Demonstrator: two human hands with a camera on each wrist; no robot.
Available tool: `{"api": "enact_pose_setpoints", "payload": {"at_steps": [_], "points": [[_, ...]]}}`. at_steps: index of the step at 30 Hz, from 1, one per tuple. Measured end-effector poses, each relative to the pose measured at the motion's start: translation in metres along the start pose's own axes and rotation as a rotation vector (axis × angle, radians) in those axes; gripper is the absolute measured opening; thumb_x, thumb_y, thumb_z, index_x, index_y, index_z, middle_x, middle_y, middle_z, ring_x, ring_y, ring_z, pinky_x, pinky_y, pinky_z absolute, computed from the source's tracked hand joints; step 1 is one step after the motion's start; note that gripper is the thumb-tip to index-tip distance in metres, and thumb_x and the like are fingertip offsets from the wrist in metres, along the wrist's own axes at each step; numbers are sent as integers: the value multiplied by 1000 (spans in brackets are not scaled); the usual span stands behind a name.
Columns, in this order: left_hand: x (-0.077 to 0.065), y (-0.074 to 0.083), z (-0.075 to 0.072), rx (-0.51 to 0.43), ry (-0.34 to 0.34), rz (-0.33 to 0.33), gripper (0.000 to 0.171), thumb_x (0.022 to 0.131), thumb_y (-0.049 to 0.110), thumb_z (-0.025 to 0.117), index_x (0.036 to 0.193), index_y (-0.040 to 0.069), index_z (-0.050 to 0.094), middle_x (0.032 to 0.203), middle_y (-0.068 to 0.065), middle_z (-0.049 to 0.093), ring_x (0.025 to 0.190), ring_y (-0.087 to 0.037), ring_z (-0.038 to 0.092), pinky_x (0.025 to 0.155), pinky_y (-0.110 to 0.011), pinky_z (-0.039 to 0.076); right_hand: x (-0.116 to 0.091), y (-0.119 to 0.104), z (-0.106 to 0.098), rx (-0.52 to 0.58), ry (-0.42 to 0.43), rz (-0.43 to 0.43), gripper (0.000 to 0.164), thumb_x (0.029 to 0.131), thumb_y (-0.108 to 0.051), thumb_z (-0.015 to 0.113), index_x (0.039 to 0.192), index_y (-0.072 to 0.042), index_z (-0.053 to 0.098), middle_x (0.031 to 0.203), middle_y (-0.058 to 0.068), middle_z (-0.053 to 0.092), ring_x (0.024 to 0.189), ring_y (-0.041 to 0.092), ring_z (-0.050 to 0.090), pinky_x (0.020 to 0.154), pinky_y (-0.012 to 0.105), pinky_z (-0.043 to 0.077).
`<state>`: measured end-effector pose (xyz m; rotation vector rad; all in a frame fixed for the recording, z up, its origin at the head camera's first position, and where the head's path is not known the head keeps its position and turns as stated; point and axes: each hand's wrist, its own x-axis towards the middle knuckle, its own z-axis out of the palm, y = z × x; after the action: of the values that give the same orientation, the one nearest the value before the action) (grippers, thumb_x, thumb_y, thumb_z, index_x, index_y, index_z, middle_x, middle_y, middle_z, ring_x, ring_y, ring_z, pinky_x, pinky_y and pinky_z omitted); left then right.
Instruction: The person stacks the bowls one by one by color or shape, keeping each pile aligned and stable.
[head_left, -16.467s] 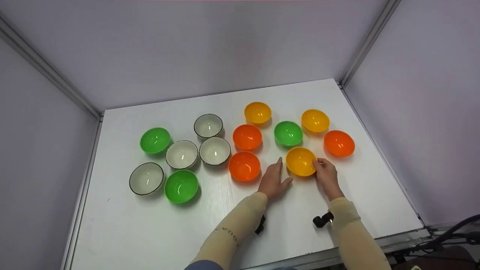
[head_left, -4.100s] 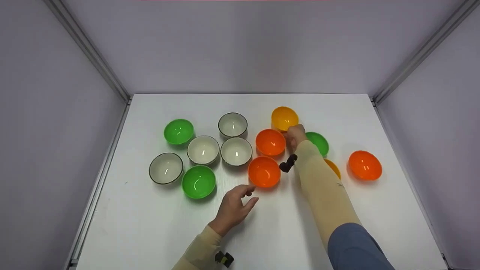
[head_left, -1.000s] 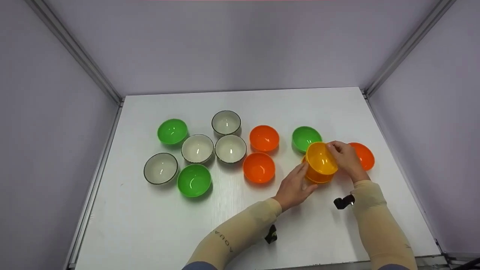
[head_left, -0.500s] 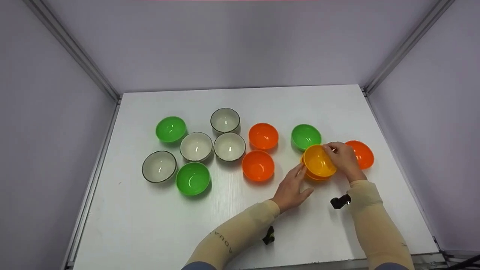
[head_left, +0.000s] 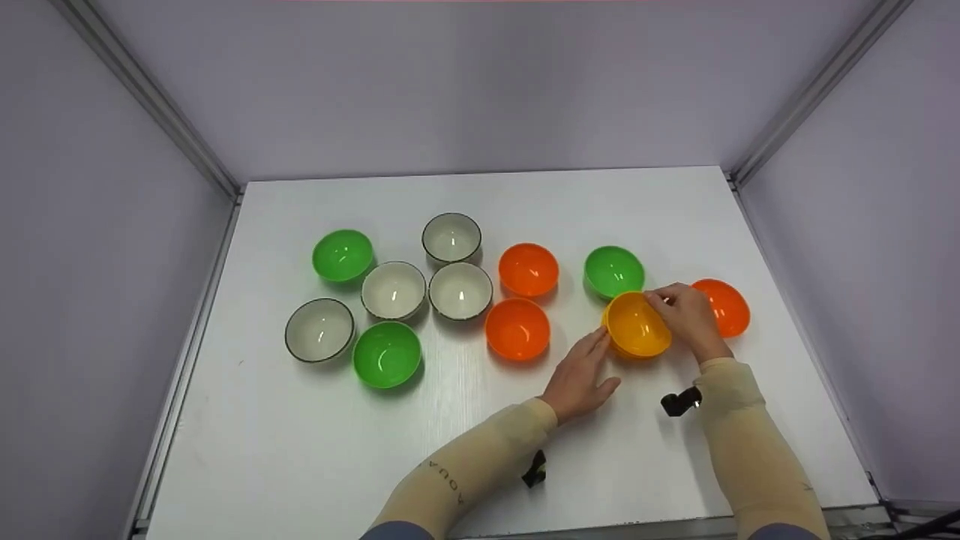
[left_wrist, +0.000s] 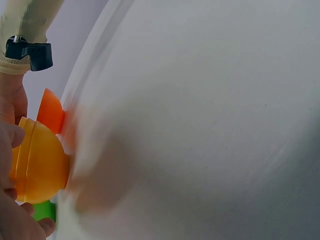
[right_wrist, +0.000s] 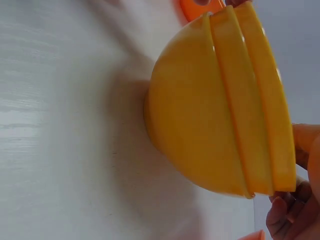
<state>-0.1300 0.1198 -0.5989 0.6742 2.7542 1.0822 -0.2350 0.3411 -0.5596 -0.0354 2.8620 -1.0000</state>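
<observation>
Nested yellow bowls [head_left: 637, 326] stand upright on the right part of the table; several rims show one above another in the right wrist view, the yellow stack [right_wrist: 195, 105] resting on its foot. My right hand [head_left: 688, 319] pinches the top bowl's rim at its right side, thumb and fingers over the edge. At the left side of the stack, my left hand [head_left: 577, 381] touches the yellow wall with extended fingertips, thumb spread away. In the left wrist view, the stack [left_wrist: 42, 162] sits between both hands.
A green bowl [head_left: 613, 271] sits just behind the stack, and an orange bowl [head_left: 724, 309] lies behind the right hand. Two orange bowls [head_left: 517, 330] stand left of the stack. Farther left are several white dark-rimmed bowls [head_left: 460, 291] and two green bowls [head_left: 387, 355]. Walls enclose the table.
The yellow bowls stood apart earlier and are now nested. Over the last second the top one came down from a tilt into the stack, right hand lowering it; the left hand stayed beside it.
</observation>
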Motion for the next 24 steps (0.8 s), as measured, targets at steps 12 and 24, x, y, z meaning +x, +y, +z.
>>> {"api": "enact_pose_setpoints", "payload": {"at_steps": [12, 24], "points": [[39, 3, 3, -187, 104, -132, 98, 70, 42, 76, 144, 15, 17, 143, 5, 28, 125, -6, 34, 103, -22, 27, 3, 10, 10, 239, -131, 99, 60, 88, -54, 48, 122, -5, 57, 124, 15, 53, 115, 31, 46, 97, 47, 36], [53, 1, 6, -169, 133, -109, 93, 69, 38, 77, 142, 16, 24, 138, 4, 36, 120, -6, 39, 102, -22, 29, 1, 8, 13, 281, -120, 154, 63, 88, -55, 46, 122, -3, 58, 119, 15, 57, 103, 27, 50, 88, 40, 43]]}}
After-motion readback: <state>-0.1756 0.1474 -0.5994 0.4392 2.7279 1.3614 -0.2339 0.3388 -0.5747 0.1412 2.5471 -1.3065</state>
